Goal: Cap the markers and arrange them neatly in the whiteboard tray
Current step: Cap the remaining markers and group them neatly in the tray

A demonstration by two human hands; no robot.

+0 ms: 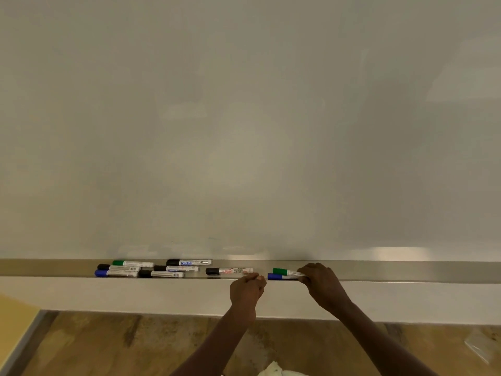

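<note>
Two capped markers, green (285,271) and blue (279,276), lengthwise in tray (406,271), caps leftward, barrels pinched in right hand (321,280) grip; left hand (248,287) curled, contents indiscernible, just leftward.

My right hand (322,284) holds 2 markers, 1 green-capped (284,271), 1 blue-capped (279,276). Black-capped marker (229,271) with red print lies on the silver tray (406,271) under the white board (244,118).

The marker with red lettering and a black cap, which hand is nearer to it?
Left. The left hand sits at that marker's tail end; the right hand is farther right, holding two other markers.
</note>
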